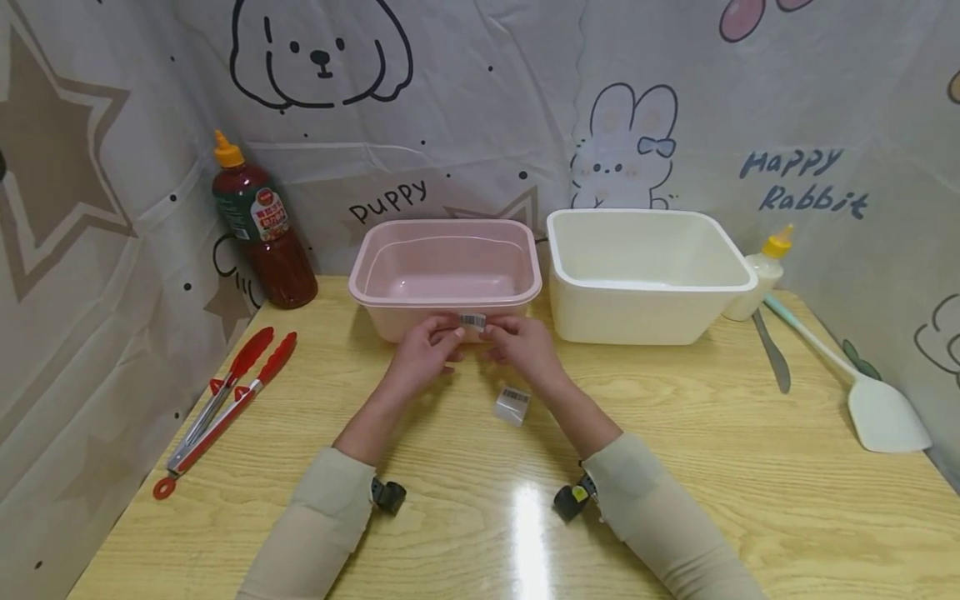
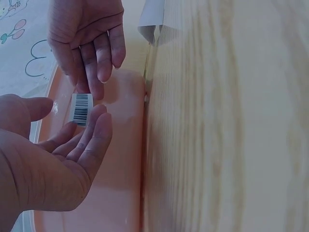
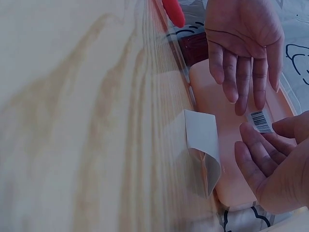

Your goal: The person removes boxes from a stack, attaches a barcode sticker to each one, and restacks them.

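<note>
A small barcode sticker (image 1: 472,321) lies at the front wall of the pink bin (image 1: 446,298), between the fingers of both hands. My left hand (image 1: 422,354) touches one end of it with its fingertips. In the left wrist view, its thumb (image 2: 39,108) stands apart from the sticker. From the other side, my right hand (image 1: 528,350) reaches the opposite end with fairly straight fingers. Its thumb (image 3: 288,127) is close to the sticker's edge in the right wrist view. A curled white paper piece (image 1: 513,405) with a barcode rests on the table below.
Beside the pink bin stands a cream bin (image 1: 630,312). A red sauce bottle (image 1: 266,233) and red-tipped tongs (image 1: 225,408) are at left. A pale yellow-capped bottle (image 1: 757,279), a spreader knife (image 1: 771,354) and a pale spatula (image 1: 885,412) lie or stand at right.
</note>
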Tool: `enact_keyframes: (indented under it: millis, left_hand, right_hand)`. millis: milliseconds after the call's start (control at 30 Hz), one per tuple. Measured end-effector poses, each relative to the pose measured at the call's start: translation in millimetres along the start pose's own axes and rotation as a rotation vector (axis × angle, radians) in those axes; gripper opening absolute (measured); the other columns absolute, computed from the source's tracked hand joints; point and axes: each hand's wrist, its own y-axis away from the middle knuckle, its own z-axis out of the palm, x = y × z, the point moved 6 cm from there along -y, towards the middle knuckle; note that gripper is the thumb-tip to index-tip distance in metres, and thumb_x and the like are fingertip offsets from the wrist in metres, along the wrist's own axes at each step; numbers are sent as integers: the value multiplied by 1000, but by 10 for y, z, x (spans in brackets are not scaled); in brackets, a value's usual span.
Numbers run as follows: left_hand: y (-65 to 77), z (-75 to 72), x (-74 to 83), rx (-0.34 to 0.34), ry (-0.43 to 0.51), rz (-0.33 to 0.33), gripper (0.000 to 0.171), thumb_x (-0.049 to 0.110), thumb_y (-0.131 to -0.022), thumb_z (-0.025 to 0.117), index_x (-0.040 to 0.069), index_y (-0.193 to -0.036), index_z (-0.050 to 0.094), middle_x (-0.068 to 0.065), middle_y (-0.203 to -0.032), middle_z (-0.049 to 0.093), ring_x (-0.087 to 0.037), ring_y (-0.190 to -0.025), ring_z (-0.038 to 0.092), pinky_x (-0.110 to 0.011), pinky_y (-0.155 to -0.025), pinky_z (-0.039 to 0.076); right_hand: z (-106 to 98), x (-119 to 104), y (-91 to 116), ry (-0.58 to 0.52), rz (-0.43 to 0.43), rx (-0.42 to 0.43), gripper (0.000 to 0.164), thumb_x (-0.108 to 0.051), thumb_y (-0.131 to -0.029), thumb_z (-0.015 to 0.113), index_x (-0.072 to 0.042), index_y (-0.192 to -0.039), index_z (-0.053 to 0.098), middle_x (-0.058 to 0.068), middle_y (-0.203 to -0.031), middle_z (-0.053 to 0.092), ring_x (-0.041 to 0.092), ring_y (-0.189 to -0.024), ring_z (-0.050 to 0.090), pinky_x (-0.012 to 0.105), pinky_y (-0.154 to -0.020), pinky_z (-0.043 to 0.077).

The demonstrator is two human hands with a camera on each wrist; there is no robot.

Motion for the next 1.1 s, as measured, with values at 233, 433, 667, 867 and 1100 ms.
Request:
enact_keyframes:
  millis: [233,433,667,867,1100]
  left_hand:
    - [8,14,3,-22,-21,2,47,25,-104,56,4,-146,50,-22,-139,61,-40,-109,68,-42,-82,60]
    - [34,23,21,-23,-39,-1,46,25,-104,56,6,-146,50,-21,-138,63,-37,-108,69,-44,-83,60]
    - [52,29,35,-21,-47,-8,46,27,-104,56,8,-146,52,-18,-137,64,-33,-106,70,-46,-85,59]
    - [45,22,20,-24,-58,-17,47,28,-105,55,10,-148,50,-18,-139,63,-33,-108,70,-48,-87,59]
    - [39,27,16,-24,-57,-15,47,29,-105,56,11,-147,51,-16,-138,65,-34,-107,70,-47,-86,59]
  right_hand:
    - [-7,-20,14,15,-11,3,31,-19,-99,61,-1,-122,71,18,-116,75,40,-93,75,34,-73,63]
    - [-14,-21,14,22,-19,2,31,-20,-99,61,-1,-121,72,18,-115,75,40,-93,75,31,-71,62]
    - [-27,-18,12,24,-13,0,32,-21,-99,60,-1,-121,72,18,-115,75,38,-94,75,32,-73,62]
    - [-62,-7,17,21,-1,2,33,-22,-99,60,-2,-122,72,17,-116,75,32,-91,76,41,-80,63]
    - [-51,-6,10,54,-16,-11,31,-22,-100,61,-2,-119,73,19,-111,75,37,-87,74,35,-73,63]
